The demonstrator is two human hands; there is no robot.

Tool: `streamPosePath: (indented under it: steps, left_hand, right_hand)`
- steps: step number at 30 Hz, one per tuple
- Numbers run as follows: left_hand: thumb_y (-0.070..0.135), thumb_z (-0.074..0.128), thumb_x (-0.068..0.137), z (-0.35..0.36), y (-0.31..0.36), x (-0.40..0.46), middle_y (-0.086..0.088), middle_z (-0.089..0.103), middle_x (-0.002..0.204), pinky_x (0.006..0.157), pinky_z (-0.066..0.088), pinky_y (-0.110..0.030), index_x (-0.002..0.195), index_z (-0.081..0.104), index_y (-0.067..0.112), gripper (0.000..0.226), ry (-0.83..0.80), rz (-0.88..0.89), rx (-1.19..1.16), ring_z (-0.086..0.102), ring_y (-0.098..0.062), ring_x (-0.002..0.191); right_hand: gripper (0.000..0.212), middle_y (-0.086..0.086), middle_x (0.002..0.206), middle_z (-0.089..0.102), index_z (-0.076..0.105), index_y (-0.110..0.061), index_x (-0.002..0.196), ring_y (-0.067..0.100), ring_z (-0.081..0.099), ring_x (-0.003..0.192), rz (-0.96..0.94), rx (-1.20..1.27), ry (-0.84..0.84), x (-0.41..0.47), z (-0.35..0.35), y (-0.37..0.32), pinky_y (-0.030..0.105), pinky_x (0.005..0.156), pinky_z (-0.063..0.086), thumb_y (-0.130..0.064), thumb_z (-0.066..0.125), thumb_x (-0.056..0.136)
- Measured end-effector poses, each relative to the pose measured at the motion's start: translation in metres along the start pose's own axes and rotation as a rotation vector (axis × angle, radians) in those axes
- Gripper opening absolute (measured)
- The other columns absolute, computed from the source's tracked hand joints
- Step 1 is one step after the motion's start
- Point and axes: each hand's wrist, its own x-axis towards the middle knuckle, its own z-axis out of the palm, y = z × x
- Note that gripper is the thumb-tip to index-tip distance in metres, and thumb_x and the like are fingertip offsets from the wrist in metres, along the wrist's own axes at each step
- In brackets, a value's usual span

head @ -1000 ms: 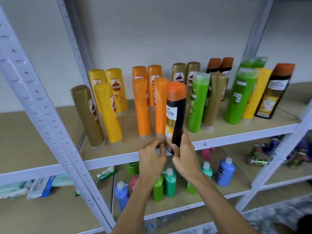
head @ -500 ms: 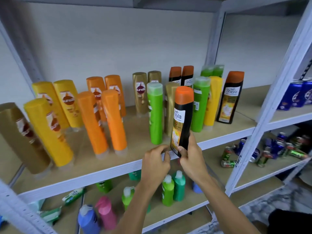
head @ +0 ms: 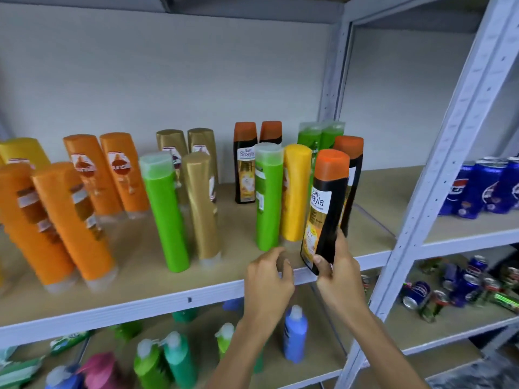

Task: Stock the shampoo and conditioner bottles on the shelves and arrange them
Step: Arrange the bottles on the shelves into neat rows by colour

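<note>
Head view shows the right hand (head: 338, 272) with fingers clamped on the black Shayla bottle (head: 325, 211) above the shelf (head: 191, 299) edge, probably to place it, while the left hand (head: 268, 279) hovers loosely curled, empty.

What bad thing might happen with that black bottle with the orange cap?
1. The right hand grips the black bottle only near its bottom, and it tilts, so it might slip or tip.
2. It is very near the yellow bottle and another black bottle behind it; a bump could knock those over.
3. It hangs over the shelf's front edge, so if set down there it might fall off. The left hand holds nothing.
</note>
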Motion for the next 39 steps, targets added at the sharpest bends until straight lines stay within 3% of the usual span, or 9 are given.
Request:
streamPosePath:
  steps: [5, 9, 12, 17, 26, 31, 36, 39]
  left_hand:
    - [0.015, 0.065, 0.083, 0.039, 0.017, 0.004, -0.007, 0.07, 0.112, 0.086, 0.045, -0.03, 0.122, 0.062, 0.011, 0.039, 0.198, -0.122, 0.053, 0.065, -0.026, 0.1]
    - [0.023, 0.071, 0.081, 0.067, 0.033, 0.019, -0.011, 0.072, 0.103, 0.078, 0.052, -0.037, 0.122, 0.061, 0.012, 0.044, 0.338, -0.267, 0.061, 0.068, -0.031, 0.092]
    - [0.032, 0.072, 0.081, 0.079, 0.042, 0.022, -0.01, 0.071, 0.104, 0.078, 0.051, -0.038, 0.126, 0.058, 0.012, 0.052, 0.368, -0.34, 0.128, 0.066, -0.031, 0.093]
    - [0.045, 0.069, 0.081, 0.083, 0.054, 0.032, -0.009, 0.069, 0.108, 0.08, 0.045, -0.038, 0.128, 0.055, 0.015, 0.057, 0.37, -0.457, 0.282, 0.063, -0.034, 0.1]
    - [0.055, 0.061, 0.083, 0.087, 0.058, 0.043, -0.004, 0.063, 0.107, 0.075, 0.045, -0.037, 0.119, 0.057, 0.02, 0.051, 0.338, -0.527, 0.435, 0.063, -0.031, 0.095]
    - [0.057, 0.057, 0.084, 0.083, 0.061, 0.038, -0.002, 0.06, 0.097, 0.07, 0.044, -0.034, 0.106, 0.063, 0.024, 0.04, 0.313, -0.473, 0.458, 0.063, -0.029, 0.086]
    - [0.059, 0.063, 0.079, 0.066, 0.045, 0.015, 0.005, 0.059, 0.076, 0.061, 0.045, -0.033, 0.084, 0.062, 0.021, 0.038, 0.302, -0.282, 0.399, 0.059, -0.021, 0.069]
    - [0.052, 0.07, 0.076, 0.052, 0.037, 0.004, 0.006, 0.057, 0.071, 0.059, 0.046, -0.032, 0.08, 0.065, 0.02, 0.033, 0.326, -0.197, 0.306, 0.055, -0.014, 0.064]
  right_hand:
    - [0.063, 0.003, 0.124, 0.061, 0.032, -0.022, 0.145, 0.022, 0.058, 0.108, -0.019, 0.008, -0.059, 0.023, -0.016, 0.03, 0.019, 0.076, 0.037, -0.02, 0.057, 0.087]
    - [0.068, -0.002, 0.141, 0.051, 0.025, -0.027, 0.149, 0.016, 0.052, 0.126, -0.019, 0.096, -0.141, 0.032, -0.024, 0.039, 0.03, 0.098, 0.044, -0.04, 0.057, 0.091]
    - [0.067, -0.004, 0.144, 0.049, 0.024, -0.028, 0.15, 0.015, 0.05, 0.128, -0.032, 0.132, -0.193, 0.037, -0.029, 0.046, 0.038, 0.101, 0.046, -0.034, 0.058, 0.093]
    - [0.075, -0.007, 0.14, 0.051, 0.026, -0.029, 0.149, 0.01, 0.048, 0.128, -0.007, 0.203, -0.235, 0.04, -0.031, 0.052, 0.031, 0.105, 0.042, -0.012, 0.066, 0.087]
    - [0.073, -0.006, 0.134, 0.053, 0.028, -0.037, 0.145, 0.009, 0.049, 0.125, 0.043, 0.285, -0.258, 0.04, -0.031, 0.06, 0.031, 0.102, 0.044, -0.016, 0.067, 0.087]
    - [0.07, -0.006, 0.133, 0.053, 0.029, -0.037, 0.143, 0.01, 0.05, 0.123, 0.048, 0.277, -0.276, 0.04, -0.032, 0.06, 0.031, 0.101, 0.045, -0.02, 0.068, 0.087]
    - [0.069, -0.006, 0.136, 0.053, 0.03, -0.035, 0.143, 0.012, 0.048, 0.127, 0.054, 0.268, -0.287, 0.042, -0.034, 0.059, 0.038, 0.105, 0.043, -0.021, 0.067, 0.087]
    - [0.069, -0.003, 0.134, 0.054, 0.031, -0.028, 0.145, 0.015, 0.05, 0.124, 0.019, 0.212, -0.29, 0.044, -0.036, 0.054, 0.035, 0.104, 0.043, -0.019, 0.067, 0.087]
